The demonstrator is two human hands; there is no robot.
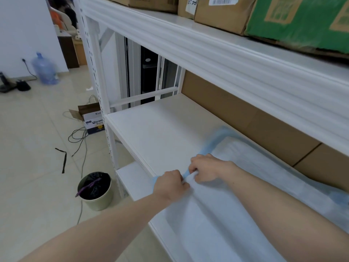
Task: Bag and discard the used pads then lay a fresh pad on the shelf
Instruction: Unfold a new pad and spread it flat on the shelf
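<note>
Left hand (171, 184) and right hand (204, 167) each pinch the pad (236, 195) edge, fingers clamped; pad lies on shelf (151, 129).

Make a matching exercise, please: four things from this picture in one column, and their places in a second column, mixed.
Things:
1. white pad with blue edge
2. round green bin with black bag
3. blue water bottle
4. green cardboard box

Places:
a. top shelf
b. floor by the far wall
c. middle shelf, held by both hands
d. floor beside the rack

Pairs: 1-c, 2-d, 3-b, 4-a
</note>
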